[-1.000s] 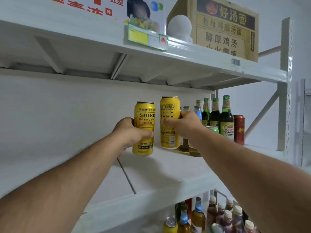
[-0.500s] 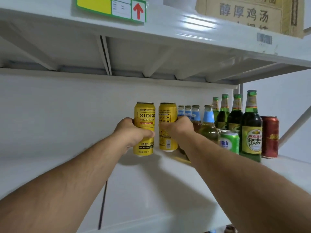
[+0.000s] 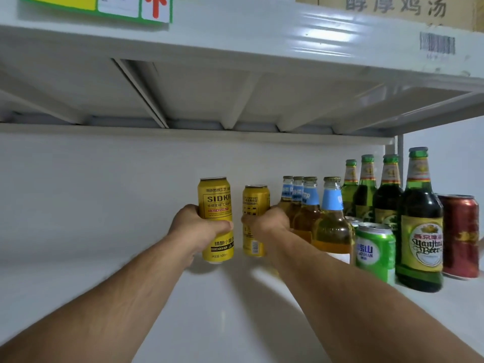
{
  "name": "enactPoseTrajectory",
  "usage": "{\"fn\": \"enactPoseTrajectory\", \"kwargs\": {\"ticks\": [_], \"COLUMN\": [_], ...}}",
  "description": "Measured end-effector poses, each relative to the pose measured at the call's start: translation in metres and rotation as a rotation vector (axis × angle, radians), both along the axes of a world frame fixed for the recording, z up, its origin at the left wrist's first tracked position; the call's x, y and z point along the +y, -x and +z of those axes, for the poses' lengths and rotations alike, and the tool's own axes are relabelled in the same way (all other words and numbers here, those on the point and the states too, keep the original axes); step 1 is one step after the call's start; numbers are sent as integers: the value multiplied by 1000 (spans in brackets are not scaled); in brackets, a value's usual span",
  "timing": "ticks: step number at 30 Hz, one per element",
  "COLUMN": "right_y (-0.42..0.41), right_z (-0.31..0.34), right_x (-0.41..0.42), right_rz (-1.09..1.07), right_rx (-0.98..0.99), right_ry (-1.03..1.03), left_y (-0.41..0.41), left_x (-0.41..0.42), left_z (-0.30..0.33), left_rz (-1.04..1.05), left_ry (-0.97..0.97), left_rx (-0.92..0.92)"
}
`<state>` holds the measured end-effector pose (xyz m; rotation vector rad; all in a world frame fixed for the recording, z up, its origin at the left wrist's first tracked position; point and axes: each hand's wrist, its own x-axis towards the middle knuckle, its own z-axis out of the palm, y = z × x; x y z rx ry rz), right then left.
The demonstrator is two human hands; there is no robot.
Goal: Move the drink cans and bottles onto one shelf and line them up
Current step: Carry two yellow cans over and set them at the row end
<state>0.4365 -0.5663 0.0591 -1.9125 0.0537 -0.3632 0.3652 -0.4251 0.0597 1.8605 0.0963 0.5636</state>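
Right can (image 3: 255,220) set farther back; both hands grip cans.

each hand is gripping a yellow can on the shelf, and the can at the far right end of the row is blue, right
Not quite: in the head view the can at the far right end is red, not blue. The left hand and right hand do each grip a yellow can.

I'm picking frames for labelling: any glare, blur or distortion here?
Head view: glare streaks on the upper shelf's front edge; green can and forearms slightly blurred; wide-angle bending at the edges; yellow cans' print stays readable.
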Motion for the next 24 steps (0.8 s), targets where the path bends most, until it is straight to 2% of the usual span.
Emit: {"fn": "enactPoseTrajectory", "kwargs": {"ticks": [10, 24], "right_y": [-13, -24], "right_z": [-12, -18], "right_x": [4, 3], "right_rz": [4, 99], "right_rx": [44, 54], "right_ry": [31, -29], "left_y": [-4, -2], "left_x": [4, 7], "left_z": [-9, -14], "left_rz": [-8, 17], "left_ry": [-2, -4], "left_rx": [8, 11]}}
